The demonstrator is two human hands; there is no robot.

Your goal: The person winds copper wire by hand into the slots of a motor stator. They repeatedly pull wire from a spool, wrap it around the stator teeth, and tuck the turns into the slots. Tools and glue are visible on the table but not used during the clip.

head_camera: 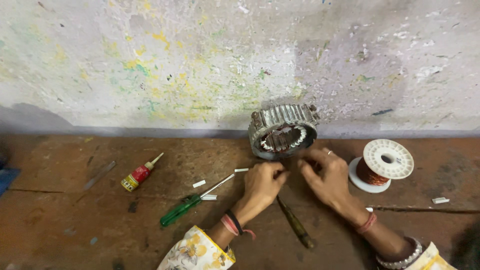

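Two hands are seen close together on the brown wooden bench point(60, 200), near its back edge by the paint-spotted wall point(150, 60). The left hand point(262, 182) is curled shut, fingertips pinched; what is pinched cannot be told. The right hand point(325, 177) is bent, fingers pinched together too. Just behind both hands, a round grey metal motor ring with copper wire inside point(283, 131) is leaned against the wall. A white plastic spool of copper wire point(382, 165) is laid beside the right hand. A green-handled screwdriver point(192, 201) and a small red glue bottle point(140, 174) are laid to the left.
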